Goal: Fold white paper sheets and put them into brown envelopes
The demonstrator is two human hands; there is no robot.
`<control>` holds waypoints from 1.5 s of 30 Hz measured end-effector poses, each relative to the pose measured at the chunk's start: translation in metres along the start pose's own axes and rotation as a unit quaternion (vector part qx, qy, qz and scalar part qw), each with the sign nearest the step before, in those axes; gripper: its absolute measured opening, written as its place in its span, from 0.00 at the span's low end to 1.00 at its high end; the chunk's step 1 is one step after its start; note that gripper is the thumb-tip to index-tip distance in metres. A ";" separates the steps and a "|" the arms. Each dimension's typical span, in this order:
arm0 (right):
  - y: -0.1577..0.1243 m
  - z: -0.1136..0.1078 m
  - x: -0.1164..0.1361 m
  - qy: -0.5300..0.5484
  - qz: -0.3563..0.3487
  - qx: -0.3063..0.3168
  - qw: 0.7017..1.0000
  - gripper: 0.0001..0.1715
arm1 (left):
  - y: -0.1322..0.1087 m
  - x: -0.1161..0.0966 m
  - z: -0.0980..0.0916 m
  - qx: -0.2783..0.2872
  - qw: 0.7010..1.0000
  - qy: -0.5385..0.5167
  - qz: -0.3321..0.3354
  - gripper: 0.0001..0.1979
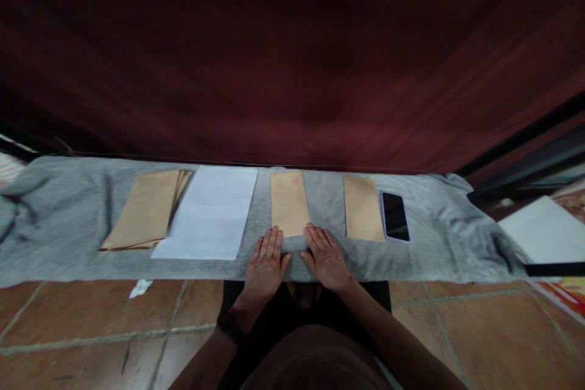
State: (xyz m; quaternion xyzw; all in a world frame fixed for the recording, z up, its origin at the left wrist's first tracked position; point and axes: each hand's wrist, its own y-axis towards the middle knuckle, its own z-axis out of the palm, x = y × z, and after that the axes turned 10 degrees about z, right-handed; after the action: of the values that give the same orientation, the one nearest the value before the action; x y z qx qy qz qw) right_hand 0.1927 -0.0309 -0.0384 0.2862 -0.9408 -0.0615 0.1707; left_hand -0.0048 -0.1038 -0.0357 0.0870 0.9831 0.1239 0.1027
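Our left hand (266, 261) and right hand (326, 259) lie flat, palms down, fingers straight, fingertips at the near corners of a tan rectangular paper envelope with faint red print (289, 204), mid-tabletop (429, 219) on grey cloth (320, 192). To its left we've got white rectangular paper (208, 213), then stacked tan paper envelopes (141, 210); right, another tan paper envelope (364, 207), then a purple-edged black-screened phone (395, 216).

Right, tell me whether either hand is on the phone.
No, the left hand and right hand are at the near corners of the middle envelope; the phone lies farther right.
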 end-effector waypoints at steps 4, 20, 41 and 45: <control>0.000 0.001 0.002 0.003 0.007 -0.003 1.000 0.34 | 0.014 -0.005 -0.002 -0.030 0.998 -0.018 -0.057 0.20; 0.011 0.005 0.024 0.020 0.070 -0.085 0.994 0.27 | 0.068 0.001 -0.002 -0.179 0.794 -0.498 -0.300 0.23; 0.014 -0.010 0.030 0.717 0.344 0.184 0.578 0.19 | 0.057 -0.010 -0.011 -0.058 0.732 -0.611 -0.296 0.12; 0.003 -0.016 0.013 0.578 0.326 0.169 0.728 0.20 | 0.055 0.013 -0.015 -0.015 0.747 -0.589 -0.307 0.11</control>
State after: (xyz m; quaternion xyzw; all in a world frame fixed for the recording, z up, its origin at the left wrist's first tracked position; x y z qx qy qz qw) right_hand 0.1871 -0.0359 -0.0193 -0.0343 -0.6905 0.3354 0.6400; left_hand -0.0124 -0.0523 -0.0095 -0.1652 0.6991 0.0245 0.6952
